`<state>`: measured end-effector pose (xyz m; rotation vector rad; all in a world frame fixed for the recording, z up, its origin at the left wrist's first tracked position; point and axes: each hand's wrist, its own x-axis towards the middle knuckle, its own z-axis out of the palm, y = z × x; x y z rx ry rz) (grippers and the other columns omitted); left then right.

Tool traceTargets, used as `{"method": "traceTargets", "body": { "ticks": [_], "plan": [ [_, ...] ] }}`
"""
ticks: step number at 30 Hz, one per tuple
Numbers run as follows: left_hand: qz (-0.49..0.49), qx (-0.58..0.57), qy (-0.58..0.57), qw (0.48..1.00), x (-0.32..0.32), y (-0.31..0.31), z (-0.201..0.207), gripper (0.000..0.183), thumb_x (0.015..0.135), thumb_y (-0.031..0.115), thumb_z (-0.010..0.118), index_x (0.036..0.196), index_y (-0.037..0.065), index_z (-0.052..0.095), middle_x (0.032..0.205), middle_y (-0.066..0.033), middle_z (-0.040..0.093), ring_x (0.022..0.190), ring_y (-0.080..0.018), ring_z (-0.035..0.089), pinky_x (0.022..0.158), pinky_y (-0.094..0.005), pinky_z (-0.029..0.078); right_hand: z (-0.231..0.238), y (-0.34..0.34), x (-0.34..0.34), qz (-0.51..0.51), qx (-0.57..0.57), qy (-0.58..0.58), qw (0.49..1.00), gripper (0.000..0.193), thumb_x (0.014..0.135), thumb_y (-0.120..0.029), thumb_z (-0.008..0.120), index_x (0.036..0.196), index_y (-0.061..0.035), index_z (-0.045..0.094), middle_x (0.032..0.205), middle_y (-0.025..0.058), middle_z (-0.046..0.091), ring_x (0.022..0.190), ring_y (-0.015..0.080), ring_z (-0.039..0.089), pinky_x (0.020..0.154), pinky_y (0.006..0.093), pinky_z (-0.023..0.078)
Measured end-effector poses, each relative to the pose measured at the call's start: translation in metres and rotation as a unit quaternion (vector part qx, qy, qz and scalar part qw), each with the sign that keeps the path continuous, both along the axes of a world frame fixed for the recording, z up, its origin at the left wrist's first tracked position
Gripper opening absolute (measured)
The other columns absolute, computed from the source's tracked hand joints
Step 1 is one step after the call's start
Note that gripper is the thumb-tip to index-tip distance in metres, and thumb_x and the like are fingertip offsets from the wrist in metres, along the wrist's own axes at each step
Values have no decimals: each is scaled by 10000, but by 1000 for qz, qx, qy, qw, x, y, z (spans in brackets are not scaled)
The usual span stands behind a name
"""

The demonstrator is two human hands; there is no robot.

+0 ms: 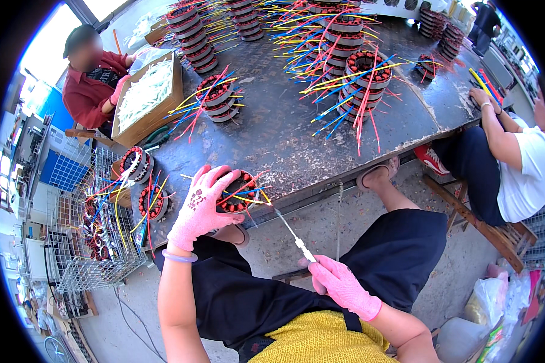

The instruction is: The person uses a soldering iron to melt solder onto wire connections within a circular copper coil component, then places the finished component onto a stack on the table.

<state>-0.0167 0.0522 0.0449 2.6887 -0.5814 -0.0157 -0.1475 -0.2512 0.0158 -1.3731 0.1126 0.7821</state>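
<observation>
My left hand [198, 209], in a pink glove, is wrapped over a motor stator [243, 192] at the table's near edge. The ring has red coils, with red, yellow and blue wires sticking out. In its pink glove, my right hand [346, 287] is closed around the end of a slim white piece [304, 249], below and right of the ring. From that piece a thin pale strand or shaft [284, 224] runs taut and straight up to the stator's right rim. Whether it is a cord or a tool cannot be made out.
Two more stators [153, 202] [137, 164] sit to the left, near pliers [157, 137] and a carton [174, 91] of white strips. Stator stacks [363, 88] stand across the table [266, 130]. A wire basket [97, 266] is at left. Co-workers sit at left [94, 78] and right [508, 157].
</observation>
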Motion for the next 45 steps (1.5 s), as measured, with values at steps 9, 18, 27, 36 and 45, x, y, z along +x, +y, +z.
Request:
{"method": "traceTargets", "body": {
  "ticks": [9, 18, 27, 36, 45],
  "plan": [
    [-5, -3, -6, 1000, 1, 0, -1, 895, 568, 262, 890, 1378, 152, 524, 1417, -126, 483, 1373, -442, 347, 1149, -521, 299, -5, 0, -1, -2, 6, -3, 1000, 403, 1042, -320, 442, 1251, -10, 591, 645, -5, 502, 568, 80, 447, 551, 261, 376],
    [-4, -4, -8, 1000, 0, -1, 0, 892, 569, 259, 891, 1376, 155, 526, 1422, -120, 482, 1369, -438, 354, 1143, -517, 315, -1, 0, 1, 6, -6, -15, 1000, 395, 1040, -309, 439, 1242, -7, 594, 656, 4, 514, 590, 87, 465, 571, 264, 390],
    [-7, -4, -10, 1000, 1, 0, -1, 883, 581, 281, 890, 1378, 162, 527, 1428, -120, 480, 1372, -436, 353, 1152, -519, 299, -1, 0, 0, 0, 3, -6, 1000, 393, 1042, -309, 444, 1245, -7, 592, 658, 0, 489, 587, 84, 450, 563, 261, 378],
    [1, 2, -5, 1000, 0, -1, 0, 889, 576, 280, 886, 1380, 156, 525, 1430, -129, 476, 1374, -436, 351, 1158, -516, 288, -1, 0, 1, -2, 10, -5, 1000, 393, 1042, -309, 445, 1241, -3, 592, 647, 4, 484, 582, 85, 448, 561, 261, 376],
    [-5, -1, -8, 1000, 0, 0, -2, 881, 584, 276, 880, 1379, 148, 523, 1426, -130, 477, 1375, -437, 347, 1155, -517, 289, 1, 0, 2, 6, -6, -13, 1000, 384, 1043, -299, 440, 1238, -6, 595, 641, 4, 486, 578, 80, 447, 560, 259, 374]
  ]
}}
